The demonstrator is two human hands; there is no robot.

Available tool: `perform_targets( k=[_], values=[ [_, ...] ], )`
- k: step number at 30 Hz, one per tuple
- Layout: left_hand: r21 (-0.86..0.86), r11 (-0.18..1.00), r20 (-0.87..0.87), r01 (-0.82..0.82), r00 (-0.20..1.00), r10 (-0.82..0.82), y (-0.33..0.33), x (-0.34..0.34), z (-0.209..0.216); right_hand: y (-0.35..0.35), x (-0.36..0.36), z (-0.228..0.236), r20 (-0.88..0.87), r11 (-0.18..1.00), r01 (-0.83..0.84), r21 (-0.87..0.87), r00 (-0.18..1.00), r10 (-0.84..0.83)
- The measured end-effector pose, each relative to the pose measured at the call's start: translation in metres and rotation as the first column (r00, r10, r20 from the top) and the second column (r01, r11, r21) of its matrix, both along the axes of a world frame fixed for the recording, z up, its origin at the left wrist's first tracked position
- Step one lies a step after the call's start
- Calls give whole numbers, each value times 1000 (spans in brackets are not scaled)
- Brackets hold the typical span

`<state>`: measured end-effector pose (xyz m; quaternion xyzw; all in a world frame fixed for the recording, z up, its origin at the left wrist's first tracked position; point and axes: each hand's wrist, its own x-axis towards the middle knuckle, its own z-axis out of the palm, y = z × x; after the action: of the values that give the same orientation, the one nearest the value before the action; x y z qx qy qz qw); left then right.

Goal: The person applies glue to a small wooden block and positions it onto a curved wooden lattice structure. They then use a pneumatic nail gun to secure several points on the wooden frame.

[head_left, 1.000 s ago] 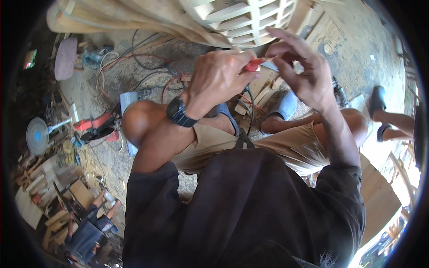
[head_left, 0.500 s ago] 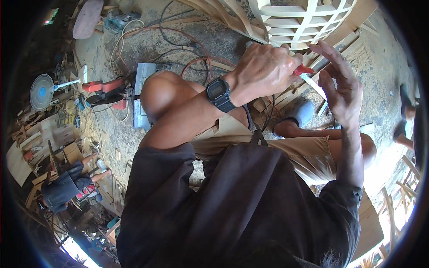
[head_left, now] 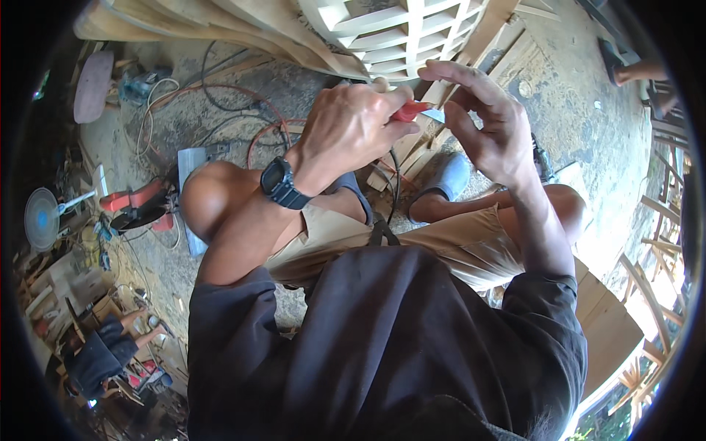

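My left hand, with a black watch on its wrist, is closed around a small object. Only its red tapered end shows past the thumb and finger; the rest is hidden in the grip, so I cannot tell its kind. Just right of the red end, my right hand is raised with fingers curved and thumb apart, nothing visible between them. Beyond both hands stands a pale wooden lattice of crossing slats, joined on its left by a curved wooden piece.
Hoses and cables cross the dusty floor at left. A red power tool stands beside my left knee, with a fan farther left. Another person is at lower left. Wooden strips lie beside the lattice; a wooden board is at right.
The view has shifted, showing more of the curved wood. Both hands remain raised near the lattice, my left still gripping the red-ended object and my right still apart from it.
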<state>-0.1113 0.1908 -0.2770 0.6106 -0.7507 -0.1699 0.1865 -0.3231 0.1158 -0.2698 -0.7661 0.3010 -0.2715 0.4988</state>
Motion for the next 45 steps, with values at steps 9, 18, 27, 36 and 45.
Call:
perform_targets(
  k=[9, 18, 27, 36, 45],
  values=[
    [37, 999, -28, 16, 1000, -15, -2, -6, 2, 0, -4, 5, 12, 1000, 8, 19, 1000, -8],
    [19, 1000, -19, 4, 1000, -3, -1, -3, 4, -1, -2, 3, -3, 998, -21, -54, 1000, 21],
    [5, 1000, -10, 10, 1000, -10, -2, -1, 4, -6, 0, -4, 8, 979, -48, -196, 999, 51],
    [-11, 999, 44, -32, 999, 32, -2, -3, 5, 0, 1, 5, -147, 992, 19, -123, 988, -37],
    [-103, 995, 78, -17, 997, 25, -1, -7, 3, 1, -1, 0, -101, 994, -14, -106, 995, 3]
  ],
)
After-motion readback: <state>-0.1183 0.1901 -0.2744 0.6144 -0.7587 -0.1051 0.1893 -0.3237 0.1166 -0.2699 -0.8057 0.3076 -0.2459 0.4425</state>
